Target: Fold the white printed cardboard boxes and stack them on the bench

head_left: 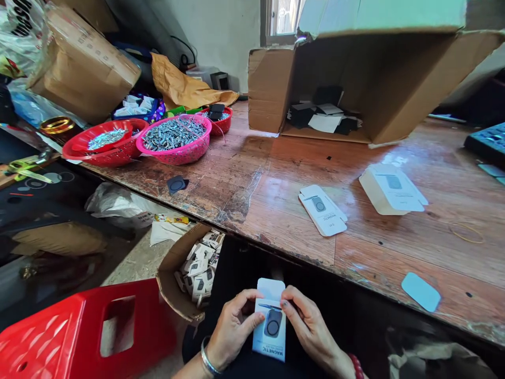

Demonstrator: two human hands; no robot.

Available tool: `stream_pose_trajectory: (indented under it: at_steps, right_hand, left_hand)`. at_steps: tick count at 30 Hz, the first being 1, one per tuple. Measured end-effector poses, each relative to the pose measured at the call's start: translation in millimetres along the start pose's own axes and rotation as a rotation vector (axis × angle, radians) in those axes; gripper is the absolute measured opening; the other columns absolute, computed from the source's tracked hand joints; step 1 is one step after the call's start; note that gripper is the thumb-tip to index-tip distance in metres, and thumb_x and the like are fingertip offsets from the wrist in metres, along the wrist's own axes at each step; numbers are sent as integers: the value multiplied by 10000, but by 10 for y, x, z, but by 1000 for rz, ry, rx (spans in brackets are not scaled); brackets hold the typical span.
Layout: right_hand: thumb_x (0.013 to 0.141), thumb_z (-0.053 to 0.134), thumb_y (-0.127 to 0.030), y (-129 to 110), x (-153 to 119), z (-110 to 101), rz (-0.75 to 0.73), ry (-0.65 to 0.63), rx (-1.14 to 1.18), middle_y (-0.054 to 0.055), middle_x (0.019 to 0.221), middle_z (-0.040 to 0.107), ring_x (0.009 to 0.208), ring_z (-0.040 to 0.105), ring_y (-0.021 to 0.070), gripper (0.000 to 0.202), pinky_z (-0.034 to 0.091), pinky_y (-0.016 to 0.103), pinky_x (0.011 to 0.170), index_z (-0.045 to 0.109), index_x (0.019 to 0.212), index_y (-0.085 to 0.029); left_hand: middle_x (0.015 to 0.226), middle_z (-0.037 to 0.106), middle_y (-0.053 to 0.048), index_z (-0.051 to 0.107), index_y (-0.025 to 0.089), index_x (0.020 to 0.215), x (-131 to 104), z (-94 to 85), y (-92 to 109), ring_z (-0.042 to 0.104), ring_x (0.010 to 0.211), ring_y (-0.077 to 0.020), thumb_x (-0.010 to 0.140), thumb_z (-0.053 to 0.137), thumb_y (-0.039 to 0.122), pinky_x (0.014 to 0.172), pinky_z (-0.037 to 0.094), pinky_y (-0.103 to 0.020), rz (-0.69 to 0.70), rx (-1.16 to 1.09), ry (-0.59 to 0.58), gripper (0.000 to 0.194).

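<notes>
At six o'clock, before the counter, left hand and right hand grasp a white MAGNETIC carton at opposite sides, flap extended; stacked cartons, three o'clock; pink basket, ten o'clock.

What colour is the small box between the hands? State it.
The small box is white with dark print, seen in the head view.

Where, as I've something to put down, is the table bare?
The table is bare between the pink basket and thin box pile, and between the thick box pile and pale card, save a dark speck. Red baskets crowd the left end.
</notes>
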State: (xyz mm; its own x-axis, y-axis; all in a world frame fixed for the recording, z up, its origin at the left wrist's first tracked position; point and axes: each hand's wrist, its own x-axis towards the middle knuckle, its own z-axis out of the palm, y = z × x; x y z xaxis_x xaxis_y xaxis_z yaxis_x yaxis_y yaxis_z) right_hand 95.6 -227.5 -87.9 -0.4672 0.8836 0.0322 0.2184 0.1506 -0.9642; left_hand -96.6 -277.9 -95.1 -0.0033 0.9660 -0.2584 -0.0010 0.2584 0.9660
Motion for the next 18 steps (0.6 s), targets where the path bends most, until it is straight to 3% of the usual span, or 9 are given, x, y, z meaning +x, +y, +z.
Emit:
stream_pose_trajectory:
  at_steps: [4,7,9,11,13,14,18]
  right_hand:
    - [1000,408,-355,-67,-2,-39,24,-101,9,-19,722,503,641,469,130,297,411,240,606,514,764,-210]
    - [980,452,-394,-109,44,-18,166,-40,204,-16,776,532,693,499,139,208,430,245,638,526,886,-225]
    - [948,511,-401,-134,100,-24,270,-23,363,-7,841,583,767,556,158,212,465,275,716,514,1088,-242]
    - [917,562,-377,-152,157,-58,324,-76,436,11,889,629,829,594,177,310,477,310,787,506,1188,-239]
    - [907,577,-340,-161,189,-102,299,-131,391,32,912,647,859,606,188,224,474,320,806,590,1096,-219]
    - [912,568,-319,-163,192,-122,256,-135,342,43,932,646,876,607,193,159,473,318,803,626,1013,-211]
    - [903,550,-210,-176,138,-158,55,-133,88,74,1061,603,942,604,197,104,468,312,813,653,899,-199]
  left_hand:
    - [688,589,13,663,170,798,10,11,99,489,633,-127,811,681,417,596,390,-215,9,132,32,248]
    - [669,561,25,626,165,762,44,35,165,472,613,-114,817,664,401,584,374,-207,-2,124,49,245]
    - [700,576,24,615,171,831,64,56,177,511,636,-118,809,673,380,606,401,-208,-5,68,50,218]
    - [723,581,35,579,196,1050,78,71,159,548,653,-125,793,697,354,625,434,-216,-16,-14,75,323]
    - [725,574,51,479,226,1253,87,69,123,566,648,-126,781,717,336,629,456,-221,-35,-73,85,540]
    - [728,578,48,480,227,1272,90,60,105,572,649,-125,781,720,334,633,462,-223,-41,-74,67,558]
    - [854,653,-42,696,178,984,86,1,89,614,767,-159,812,696,353,692,492,-243,22,55,-17,246]
